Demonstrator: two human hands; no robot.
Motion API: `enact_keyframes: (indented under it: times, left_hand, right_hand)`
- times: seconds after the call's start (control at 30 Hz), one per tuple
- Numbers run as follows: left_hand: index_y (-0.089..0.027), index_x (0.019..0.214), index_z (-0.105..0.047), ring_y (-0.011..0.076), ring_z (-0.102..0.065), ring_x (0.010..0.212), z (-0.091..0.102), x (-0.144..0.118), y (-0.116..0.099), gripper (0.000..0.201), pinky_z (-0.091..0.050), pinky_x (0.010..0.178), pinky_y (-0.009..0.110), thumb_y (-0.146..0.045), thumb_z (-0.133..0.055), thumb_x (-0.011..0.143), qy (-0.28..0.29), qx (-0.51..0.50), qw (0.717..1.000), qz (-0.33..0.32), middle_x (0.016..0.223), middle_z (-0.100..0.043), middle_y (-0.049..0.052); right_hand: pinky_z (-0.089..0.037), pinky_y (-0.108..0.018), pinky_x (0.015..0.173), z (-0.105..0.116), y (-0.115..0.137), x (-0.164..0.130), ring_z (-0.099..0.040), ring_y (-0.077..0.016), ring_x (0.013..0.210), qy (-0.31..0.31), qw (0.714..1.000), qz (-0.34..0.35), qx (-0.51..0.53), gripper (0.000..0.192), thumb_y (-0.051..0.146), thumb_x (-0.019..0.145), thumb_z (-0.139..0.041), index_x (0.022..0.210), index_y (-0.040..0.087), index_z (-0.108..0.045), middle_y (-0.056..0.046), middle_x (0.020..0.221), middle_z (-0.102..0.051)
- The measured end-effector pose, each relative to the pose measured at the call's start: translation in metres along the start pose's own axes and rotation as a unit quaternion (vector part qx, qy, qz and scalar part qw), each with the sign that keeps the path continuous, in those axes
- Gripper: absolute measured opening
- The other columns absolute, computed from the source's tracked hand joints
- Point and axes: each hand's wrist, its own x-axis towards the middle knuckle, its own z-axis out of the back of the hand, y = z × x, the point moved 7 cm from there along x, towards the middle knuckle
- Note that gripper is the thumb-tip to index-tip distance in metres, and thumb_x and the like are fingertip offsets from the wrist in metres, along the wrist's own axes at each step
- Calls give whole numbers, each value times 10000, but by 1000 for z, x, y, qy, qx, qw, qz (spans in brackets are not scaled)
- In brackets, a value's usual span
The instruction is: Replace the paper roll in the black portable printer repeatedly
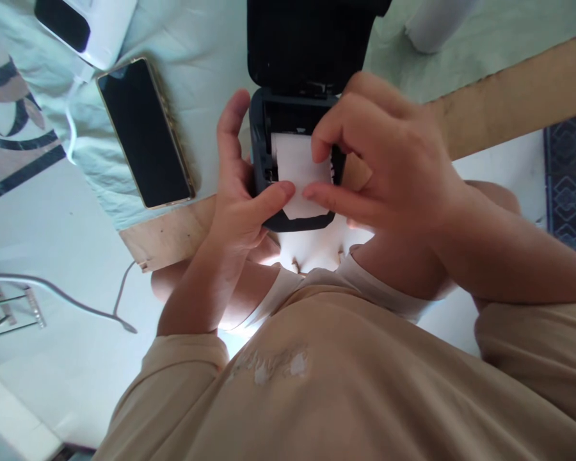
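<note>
A small black printer (295,70) with its lid flipped open rests at the edge of a wooden board, close to my body. A white paper strip (297,169) comes out of its roll bay. My left hand (237,198) grips the printer's left side, thumb pressed on the paper's lower edge. My right hand (379,160) reaches in from the right and pinches the paper between thumb and fingers.
A dark smartphone (144,131) lies face up on a pale green cloth (196,57) to the left. A white device (89,25) with a cable sits at the top left. A wooden board edge (509,102) runs right. A grey cable (67,294) trails across the floor.
</note>
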Motion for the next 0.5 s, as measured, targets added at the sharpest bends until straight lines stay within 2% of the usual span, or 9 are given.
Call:
enact_keyframes:
  times: [0.1,0.17,0.23,0.3,0.37,0.5]
  left_hand:
    - [-389,1518,-377,183,-783,802,-1,-2,2,1011,-550,597,274,-251,-947,694,1,21,999,27,1344,-766,8]
    - [-411,1619,-278,243,-799,918,2,-2,5,1209,-579,669,294,-288,-977,640,-7,44,998,51,1293,-787,23]
    - [-412,1644,-271,298,-787,1043,6,-1,6,1302,-608,760,328,-324,-1007,574,-20,55,997,52,1241,-791,26]
    - [-420,1597,-359,320,-771,1112,9,1,6,1212,-624,796,354,-376,-1001,570,-37,55,997,39,1214,-772,18]
    - [-425,1536,-428,309,-773,1104,10,1,7,1070,-629,764,351,-420,-970,613,-48,62,996,38,1180,-757,7]
    - [-419,1478,-472,272,-774,1110,7,-2,4,922,-619,731,309,-348,-925,678,-67,82,993,44,1154,-753,-8]
  right_hand:
    - [-491,-332,825,4,-7,2,-625,-165,964,-24,999,-25,5,213,426,978,-595,1010,216,-588,-50,1113,-687]
    - [-468,-316,775,2,-10,2,-606,-156,940,-16,999,-30,-2,220,402,935,-651,1034,212,-603,-54,1145,-681]
    - [-451,-304,738,-1,-10,0,-580,-149,916,3,1000,-23,-7,251,409,913,-675,1067,222,-611,-50,1164,-671]
    - [-472,-306,752,-5,-10,-1,-578,-157,935,27,999,-20,-7,278,436,918,-670,1108,244,-607,-51,1200,-662]
    - [-507,-325,804,-6,-8,-1,-586,-175,976,40,999,-22,-3,297,451,912,-675,1127,259,-605,-60,1227,-656]
    - [-563,-334,851,-2,-12,3,-606,-182,1028,29,997,-42,60,338,464,868,-718,1086,212,-658,-74,1205,-659]
